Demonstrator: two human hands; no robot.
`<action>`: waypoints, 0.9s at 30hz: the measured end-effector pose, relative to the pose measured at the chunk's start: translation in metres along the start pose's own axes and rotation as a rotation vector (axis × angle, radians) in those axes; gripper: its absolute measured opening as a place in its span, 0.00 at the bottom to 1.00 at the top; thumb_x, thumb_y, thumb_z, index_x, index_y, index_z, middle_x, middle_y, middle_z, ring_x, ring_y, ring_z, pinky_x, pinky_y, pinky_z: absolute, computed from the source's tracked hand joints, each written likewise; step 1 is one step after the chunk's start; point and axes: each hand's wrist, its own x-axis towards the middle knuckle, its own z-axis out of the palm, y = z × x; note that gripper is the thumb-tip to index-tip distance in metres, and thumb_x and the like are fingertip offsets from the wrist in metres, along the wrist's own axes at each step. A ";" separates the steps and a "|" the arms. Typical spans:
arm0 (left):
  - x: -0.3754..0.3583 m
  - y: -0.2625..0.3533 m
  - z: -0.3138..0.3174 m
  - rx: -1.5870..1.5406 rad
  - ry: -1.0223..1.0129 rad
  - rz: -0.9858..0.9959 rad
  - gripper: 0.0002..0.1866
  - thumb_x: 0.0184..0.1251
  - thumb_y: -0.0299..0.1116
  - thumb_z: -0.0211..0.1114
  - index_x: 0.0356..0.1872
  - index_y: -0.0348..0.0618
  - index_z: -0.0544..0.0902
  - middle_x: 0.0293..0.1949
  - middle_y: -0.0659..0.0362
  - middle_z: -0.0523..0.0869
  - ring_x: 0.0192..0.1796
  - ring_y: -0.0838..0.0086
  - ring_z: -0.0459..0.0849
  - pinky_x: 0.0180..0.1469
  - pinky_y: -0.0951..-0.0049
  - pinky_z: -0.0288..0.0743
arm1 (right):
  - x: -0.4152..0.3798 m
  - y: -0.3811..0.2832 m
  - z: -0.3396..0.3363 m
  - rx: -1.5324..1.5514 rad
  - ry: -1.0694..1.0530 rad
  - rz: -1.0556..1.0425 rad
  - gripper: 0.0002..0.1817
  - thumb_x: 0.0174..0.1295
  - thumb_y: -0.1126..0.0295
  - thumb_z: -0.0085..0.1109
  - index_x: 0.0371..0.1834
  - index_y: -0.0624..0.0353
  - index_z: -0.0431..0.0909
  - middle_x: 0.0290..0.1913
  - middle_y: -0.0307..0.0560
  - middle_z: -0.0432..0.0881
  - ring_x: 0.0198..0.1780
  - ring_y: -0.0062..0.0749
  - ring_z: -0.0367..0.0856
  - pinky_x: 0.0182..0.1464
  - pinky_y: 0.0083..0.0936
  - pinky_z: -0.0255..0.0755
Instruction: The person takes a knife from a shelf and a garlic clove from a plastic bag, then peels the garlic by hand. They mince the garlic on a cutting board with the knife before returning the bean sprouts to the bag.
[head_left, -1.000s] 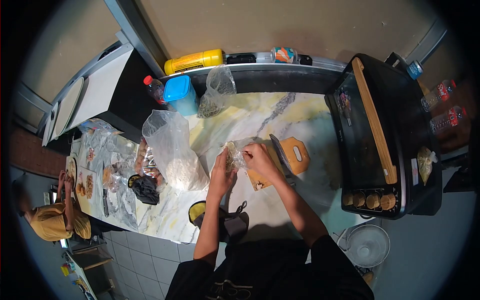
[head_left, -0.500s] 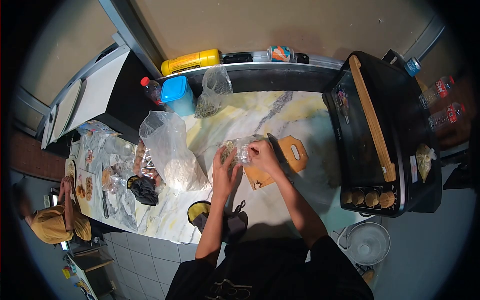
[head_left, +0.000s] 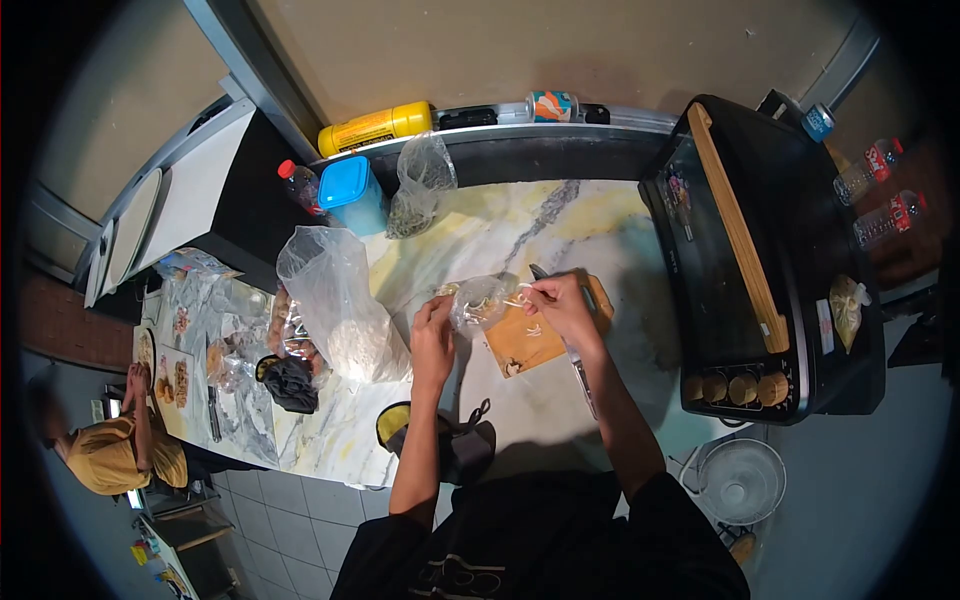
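Note:
My left hand [head_left: 432,338] has its fingers curled at the left edge of a clear plastic bag [head_left: 476,306], gripping it. Inside the bag are thin pale pieces that I cannot name for certain. At the bag's right side, my right hand [head_left: 562,302] pinches a few thin whitish strands [head_left: 519,296]. Beneath both lies an orange-brown cutting board [head_left: 522,346] with some pale bits and a dark mark on it. A knife [head_left: 583,386] rests across the board's right side, partly hidden under my right hand and forearm.
A bag of white powder [head_left: 365,340] stands left, near a blue-lidded container [head_left: 350,190] and a red-capped bottle [head_left: 298,185]. Right is a black oven [head_left: 740,230]. Dark mitts [head_left: 465,450] lie at the front edge. Another person [head_left: 120,450] stands far left.
My right hand has drawn right, away from the bag, with whitish strands in its fingers. My left hand has shifted slightly left, and the bag's mouth looks wider.

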 end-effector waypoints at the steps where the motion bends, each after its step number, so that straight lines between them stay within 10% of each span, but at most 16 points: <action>1: 0.000 -0.003 -0.001 0.058 0.004 0.013 0.27 0.46 0.11 0.60 0.53 0.39 0.81 0.54 0.48 0.79 0.56 0.50 0.76 0.58 0.57 0.71 | -0.003 0.000 -0.003 -0.043 0.008 -0.002 0.09 0.64 0.75 0.60 0.36 0.74 0.83 0.27 0.44 0.85 0.27 0.21 0.83 0.32 0.18 0.76; 9: 0.003 -0.016 -0.006 0.361 0.091 -0.099 0.21 0.46 0.15 0.61 0.44 0.43 0.85 0.50 0.52 0.79 0.52 0.52 0.73 0.57 0.56 0.69 | -0.013 0.012 -0.019 -0.140 0.024 0.042 0.09 0.66 0.75 0.60 0.36 0.74 0.82 0.27 0.44 0.84 0.29 0.20 0.82 0.34 0.17 0.76; 12: 0.000 -0.014 -0.007 0.410 0.014 -0.059 0.31 0.49 0.22 0.66 0.61 0.42 0.76 0.49 0.45 0.76 0.55 0.50 0.70 0.59 0.56 0.67 | -0.009 0.020 -0.010 -0.204 -0.006 0.008 0.09 0.66 0.75 0.60 0.35 0.74 0.82 0.26 0.44 0.84 0.28 0.19 0.82 0.33 0.17 0.76; 18: -0.006 0.064 -0.020 0.131 0.067 -0.047 0.34 0.52 0.25 0.70 0.64 0.40 0.72 0.50 0.45 0.76 0.56 0.51 0.70 0.59 0.58 0.66 | 0.001 0.040 0.013 -0.424 -0.050 -0.064 0.10 0.64 0.74 0.62 0.33 0.74 0.82 0.23 0.48 0.84 0.26 0.21 0.83 0.30 0.20 0.75; 22: -0.017 0.040 0.007 -0.206 -0.200 -0.305 0.21 0.57 0.27 0.70 0.53 0.36 0.79 0.36 0.50 0.83 0.34 0.63 0.83 0.40 0.66 0.78 | 0.003 0.046 0.027 -0.474 -0.037 -0.078 0.11 0.64 0.72 0.62 0.32 0.74 0.82 0.23 0.51 0.85 0.25 0.23 0.84 0.29 0.22 0.76; 27: -0.027 0.016 0.037 -0.227 -0.099 -0.218 0.17 0.60 0.27 0.70 0.50 0.35 0.81 0.34 0.51 0.85 0.32 0.67 0.86 0.33 0.69 0.79 | 0.000 0.031 0.032 -0.556 -0.016 -0.102 0.13 0.64 0.71 0.63 0.30 0.74 0.81 0.20 0.54 0.82 0.25 0.27 0.85 0.28 0.25 0.78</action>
